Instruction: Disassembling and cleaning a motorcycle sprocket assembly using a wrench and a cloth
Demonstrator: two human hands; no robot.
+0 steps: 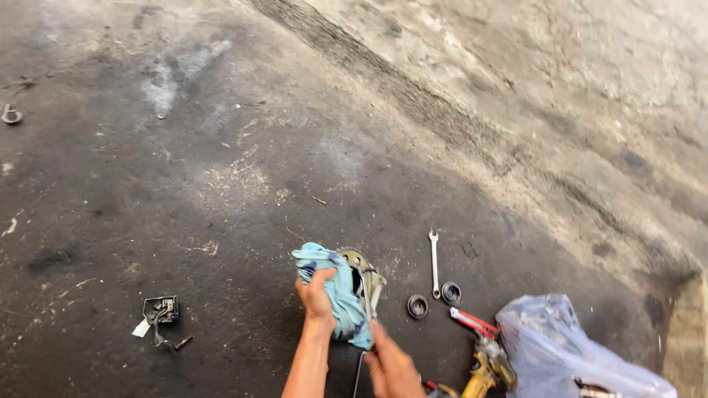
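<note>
Near the bottom centre, the left hand [317, 296] grips a blue rag [341, 295] with fingers curled over it against a metal part [366, 278], the right hand [393, 366] just below, its fingers' state unclear, a wrench [434, 261] lying right.

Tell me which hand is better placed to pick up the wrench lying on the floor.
Probably the right hand. It is low beside the metal part, on the same side as the wrench. The left hand grips the blue rag, farther from the wrench.
</note>
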